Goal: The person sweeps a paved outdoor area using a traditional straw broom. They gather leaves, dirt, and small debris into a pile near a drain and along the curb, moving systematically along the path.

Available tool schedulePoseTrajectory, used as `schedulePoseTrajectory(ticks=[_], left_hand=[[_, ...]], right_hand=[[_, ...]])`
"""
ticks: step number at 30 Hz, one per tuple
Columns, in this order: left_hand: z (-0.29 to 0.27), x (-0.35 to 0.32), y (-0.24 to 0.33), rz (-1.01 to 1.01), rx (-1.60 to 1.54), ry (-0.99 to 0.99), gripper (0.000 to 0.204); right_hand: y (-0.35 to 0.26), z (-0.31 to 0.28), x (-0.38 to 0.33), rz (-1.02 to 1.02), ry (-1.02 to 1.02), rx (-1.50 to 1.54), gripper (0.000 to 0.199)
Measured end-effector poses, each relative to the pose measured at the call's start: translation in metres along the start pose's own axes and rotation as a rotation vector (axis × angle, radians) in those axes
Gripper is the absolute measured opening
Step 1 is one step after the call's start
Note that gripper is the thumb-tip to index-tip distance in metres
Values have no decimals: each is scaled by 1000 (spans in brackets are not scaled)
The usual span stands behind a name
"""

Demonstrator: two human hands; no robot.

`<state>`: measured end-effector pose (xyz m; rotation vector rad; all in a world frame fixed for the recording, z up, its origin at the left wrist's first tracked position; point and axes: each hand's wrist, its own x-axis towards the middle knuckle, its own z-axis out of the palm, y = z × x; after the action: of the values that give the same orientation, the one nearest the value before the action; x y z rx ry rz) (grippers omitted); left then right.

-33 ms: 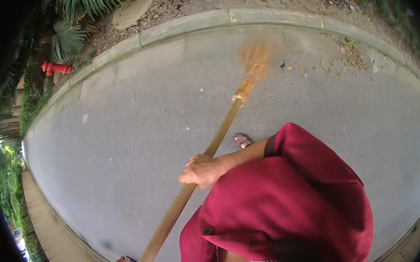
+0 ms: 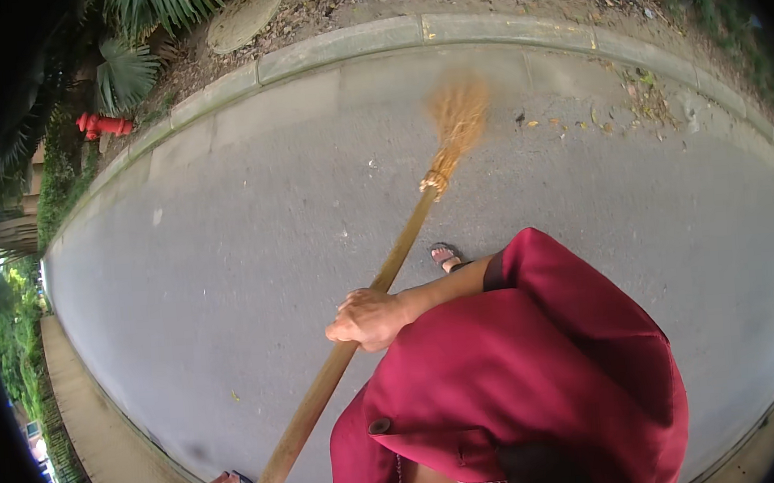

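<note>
My right hand (image 2: 370, 319) is wrapped round the wooden handle of a broom (image 2: 321, 390), about halfway along it. The handle runs slantwise from the lower left edge up to the bound neck. Its straw bristles (image 2: 459, 115) are blurred by motion and lie over the pavement near the kerb. Fallen leaves (image 2: 652, 111) lie to the right of the bristles, by the kerb. A dark red sleeve covers my right upper arm. My left hand does not show, and the lower end of the handle runs out at the bottom edge.
A stone kerb (image 2: 338, 50) curves across the far side, with soil and leaf litter behind. A red hydrant (image 2: 102, 126) and palm fronds stand at far left. My sandalled foot (image 2: 444, 255) is on the grey pavement (image 2: 227, 271). Lower left, partly hidden items cannot be made out.
The bristles and neck of the broom have swung slightly left. My right hand has shifted a little left with the handle.
</note>
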<state>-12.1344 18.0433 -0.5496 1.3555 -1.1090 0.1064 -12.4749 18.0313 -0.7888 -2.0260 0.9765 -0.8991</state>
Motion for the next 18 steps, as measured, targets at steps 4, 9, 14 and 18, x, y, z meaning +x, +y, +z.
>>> schedulePoseTrajectory(ticks=[4,9,14,18], left_hand=[[-43,-4,-30,99,-90,-47,39],[4,-191,-57,-348,-307,-363,12],[-49,-212,-31,-417,-283,-194,10],[-126,-183,12,-214,-412,60,13]], right_hand=[[9,40,-72,229,-53,-27,9],[60,19,-184,700,-143,-165,10],[43,19,-206,548,-259,-302,6],[9,17,-165,168,-176,-280,8]])
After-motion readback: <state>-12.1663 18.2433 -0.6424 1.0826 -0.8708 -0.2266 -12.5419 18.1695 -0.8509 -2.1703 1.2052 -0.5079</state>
